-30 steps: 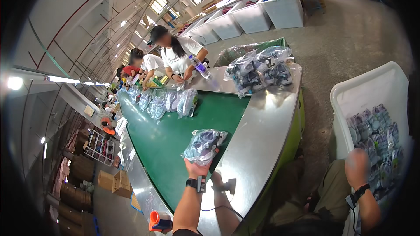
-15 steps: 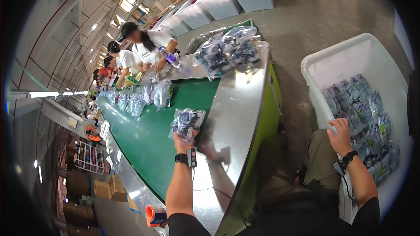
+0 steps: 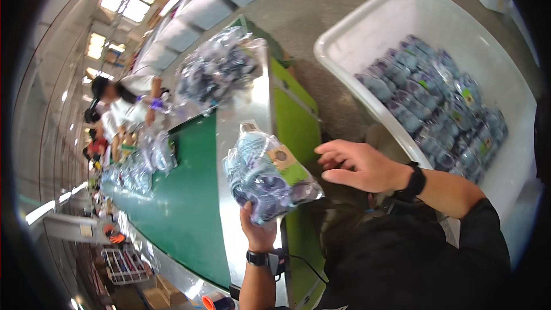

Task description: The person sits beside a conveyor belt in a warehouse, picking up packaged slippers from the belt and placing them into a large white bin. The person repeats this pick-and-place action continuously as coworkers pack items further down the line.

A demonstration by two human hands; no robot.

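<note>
My left hand grips the lower edge of a clear plastic bag. Inside are light blue and purple items that look like shoes, with a green and brown card at one side. The bag is held up above the metal edge of the worktable. My right hand hovers just right of the bag, apart from it, with fingers stretched out and nothing in them. Beyond it, a large white bin holds several similar bags packed in rows.
A green conveyor belt runs away to the left, with bagged items along its far part. A pile of clear bags sits on the table's far end. A person in a white top stands across the belt. An orange and dark container is at the lower edge.
My left hand has lifted the bag from over the belt toward me and turned it. My right hand has left the bin's rim and come over beside the bag. The view has swung right.
</note>
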